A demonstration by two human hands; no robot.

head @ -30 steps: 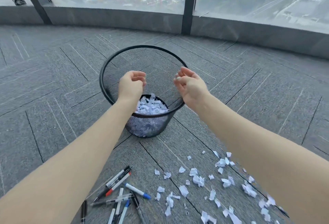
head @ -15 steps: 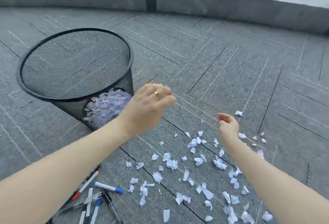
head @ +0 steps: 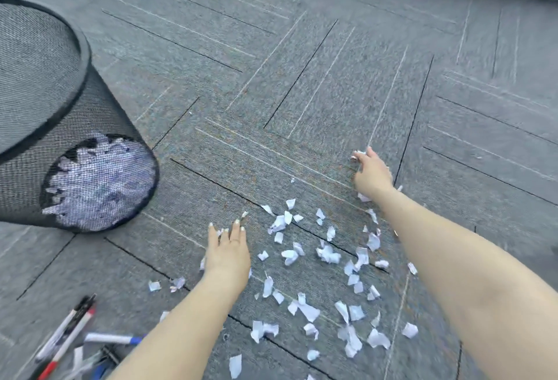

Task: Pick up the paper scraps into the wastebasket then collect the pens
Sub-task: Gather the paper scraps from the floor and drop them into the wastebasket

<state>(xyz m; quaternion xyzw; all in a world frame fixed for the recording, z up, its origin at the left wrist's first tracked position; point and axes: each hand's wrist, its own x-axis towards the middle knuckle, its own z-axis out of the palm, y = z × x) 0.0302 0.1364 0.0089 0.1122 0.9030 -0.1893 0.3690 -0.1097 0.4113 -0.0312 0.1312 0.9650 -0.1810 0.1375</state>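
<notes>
White paper scraps (head: 327, 254) lie scattered over the grey carpet between and below my two arms. My left hand (head: 228, 248) is down at the carpet on the left edge of the scatter, its fingers straight and spread, fingertips by a small scrap. Farther out, my right hand (head: 372, 175) pinches a paper scrap (head: 358, 154) at the far right edge of the scatter. The black mesh wastebasket (head: 85, 56) stands at the left, with a heap of scraps showing through its wall. Several pens (head: 68, 333) lie at the bottom left, beside my left forearm.
Grey carpet tiles with dark seams stretch out beyond the scraps. A low grey wall base runs along the top edge of the view.
Both hands have left the wastebasket and dropped to the carpet. The view swung right, so the basket now sits at the left. My right hand has closed on a scrap.
</notes>
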